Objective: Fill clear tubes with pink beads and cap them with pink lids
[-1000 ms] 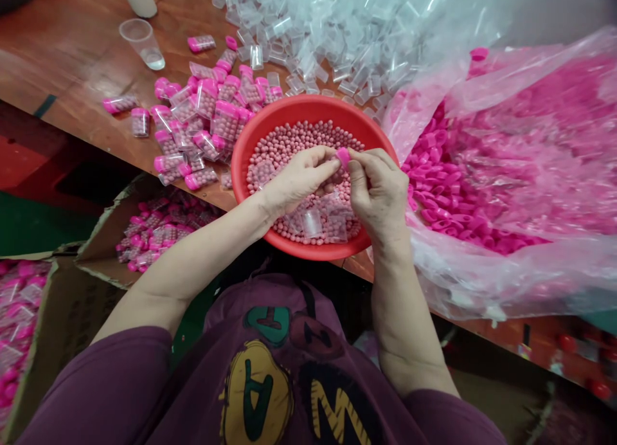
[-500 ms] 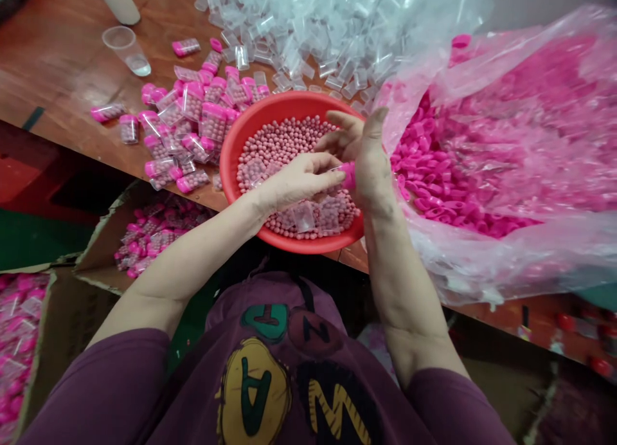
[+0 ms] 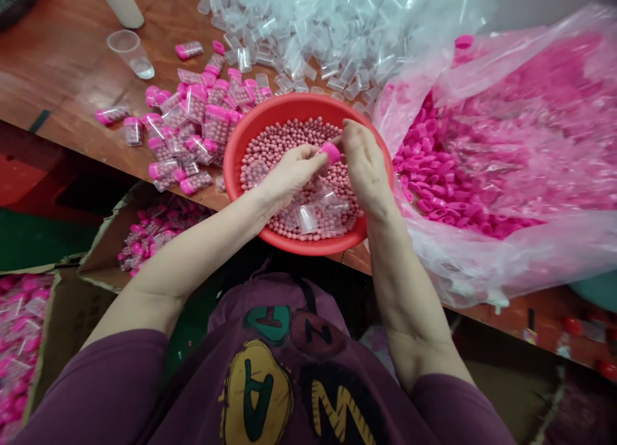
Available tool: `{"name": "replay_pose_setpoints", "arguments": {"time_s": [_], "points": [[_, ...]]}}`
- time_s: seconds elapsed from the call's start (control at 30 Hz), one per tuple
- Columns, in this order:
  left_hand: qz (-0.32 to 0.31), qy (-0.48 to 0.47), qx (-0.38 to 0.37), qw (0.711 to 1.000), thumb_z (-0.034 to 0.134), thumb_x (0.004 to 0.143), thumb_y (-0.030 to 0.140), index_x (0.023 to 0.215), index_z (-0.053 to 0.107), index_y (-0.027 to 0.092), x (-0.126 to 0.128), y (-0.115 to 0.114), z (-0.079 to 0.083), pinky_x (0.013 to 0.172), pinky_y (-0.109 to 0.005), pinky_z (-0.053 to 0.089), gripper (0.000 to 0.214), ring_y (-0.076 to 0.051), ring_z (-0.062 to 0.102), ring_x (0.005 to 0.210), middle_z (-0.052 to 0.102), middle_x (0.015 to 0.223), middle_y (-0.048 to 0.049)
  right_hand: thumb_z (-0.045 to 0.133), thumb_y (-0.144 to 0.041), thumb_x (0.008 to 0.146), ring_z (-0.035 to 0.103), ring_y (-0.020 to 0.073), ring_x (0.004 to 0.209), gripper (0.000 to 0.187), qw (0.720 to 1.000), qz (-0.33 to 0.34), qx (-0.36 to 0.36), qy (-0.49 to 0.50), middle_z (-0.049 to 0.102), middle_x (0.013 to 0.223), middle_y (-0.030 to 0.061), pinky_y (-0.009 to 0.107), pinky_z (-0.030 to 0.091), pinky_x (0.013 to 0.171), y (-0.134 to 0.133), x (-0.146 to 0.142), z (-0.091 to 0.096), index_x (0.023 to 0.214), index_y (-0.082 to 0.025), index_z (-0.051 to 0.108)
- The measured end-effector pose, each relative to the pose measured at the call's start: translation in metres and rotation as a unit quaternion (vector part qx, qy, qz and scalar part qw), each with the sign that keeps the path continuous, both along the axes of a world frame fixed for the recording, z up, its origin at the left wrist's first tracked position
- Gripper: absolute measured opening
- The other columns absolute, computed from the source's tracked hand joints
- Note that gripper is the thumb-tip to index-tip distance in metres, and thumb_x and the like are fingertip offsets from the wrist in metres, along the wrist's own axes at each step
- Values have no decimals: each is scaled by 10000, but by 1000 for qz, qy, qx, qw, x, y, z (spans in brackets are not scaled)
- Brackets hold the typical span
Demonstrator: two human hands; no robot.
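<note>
Over the red basin (image 3: 233, 168) of pink beads (image 3: 274, 136), my left hand (image 3: 292, 172) is closed around a small plastic bottle whose bright pink cap (image 3: 330, 152) sticks out past my fingertips. My fingers cover most of the bottle's body. My right hand (image 3: 361, 165) is just right of the cap, its fingers curled inward and their tips close to the cap. Whether those fingers grip anything is hidden by the back of the hand. Several clear tubes (image 3: 307, 218) lie on the beads below my left hand.
Left of the basin is a heap of filled pink-capped bottles (image 3: 195, 104). Clear empty tubes (image 3: 289, 40) spread behind it. On the right lies a plastic bag (image 3: 434, 252) of pink caps (image 3: 434, 168). A clear cup (image 3: 132, 54) stands at back left; cardboard boxes (image 3: 72, 323) of bottles sit below.
My right hand was spread with its palm against the pink cap; now its fingers are curled inward. The capped bottle in my left hand has shifted up and left, and its cap shows more fully.
</note>
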State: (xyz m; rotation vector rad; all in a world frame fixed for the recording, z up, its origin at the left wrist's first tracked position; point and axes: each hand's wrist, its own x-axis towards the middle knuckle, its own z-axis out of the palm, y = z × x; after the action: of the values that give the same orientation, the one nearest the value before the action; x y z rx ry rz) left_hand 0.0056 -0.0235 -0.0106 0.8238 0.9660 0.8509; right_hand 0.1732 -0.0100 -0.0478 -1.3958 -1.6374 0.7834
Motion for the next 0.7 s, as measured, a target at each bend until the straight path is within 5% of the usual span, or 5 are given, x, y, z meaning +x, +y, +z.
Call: {"name": "replay_pose_setpoints", "arguments": {"time_s": [0.17, 0.3, 0.47, 0.6, 0.7], "points": [[23, -28, -4, 999, 733, 1149, 181, 861, 657, 167, 1, 4, -3, 699, -201, 472, 298, -85, 590, 701, 670, 793, 20, 969, -652, 879, 522, 553, 1670, 1098, 968, 28, 23, -249, 596, 1749, 293, 794, 391, 1390, -25, -1, 8, 1744, -160, 505], [63, 8, 32, 997, 813, 1111, 164, 845, 635, 173, 6, 6, 18, 743, -196, 454, 321, -90, 578, 773, 642, 800, 30, 941, -344, 913, 661, 548, 1497, 850, 941, 31, 45, -334, 687, 1616, 288, 754, 493, 1300, -15, -9, 34, 1659, -167, 572], [76, 63, 77, 992, 789, 1086, 52, 770, 599, 177, 6, 28, 46, 724, -223, 439, 390, -110, 570, 804, 605, 770, 2, 940, -379, 955, 672, 509, 1454, 588, 945, 48, 96, -310, 758, 1472, 199, 686, 483, 1335, 21, -26, 66, 1447, -212, 666], [70, 97, 95, 988, 832, 1091, 203, 894, 643, 185, -15, 57, 39, 750, -230, 448, 273, -165, 694, 970, 627, 836, -10, 941, -398, 993, 618, 527, 1543, 710, 946, 19, 58, -317, 689, 1608, 255, 711, 402, 1390, 33, -55, 80, 1528, -80, 599], [-11, 111, 67, 991, 653, 1187, 481, 1245, 731, 228, -54, 79, 32, 810, -269, 502, 271, -207, 758, 1037, 651, 941, -21, 962, -459, 981, 639, 509, 1531, 803, 962, 42, 30, -269, 600, 1760, 217, 711, 487, 1340, 32, -55, 66, 1618, -174, 563]]}}
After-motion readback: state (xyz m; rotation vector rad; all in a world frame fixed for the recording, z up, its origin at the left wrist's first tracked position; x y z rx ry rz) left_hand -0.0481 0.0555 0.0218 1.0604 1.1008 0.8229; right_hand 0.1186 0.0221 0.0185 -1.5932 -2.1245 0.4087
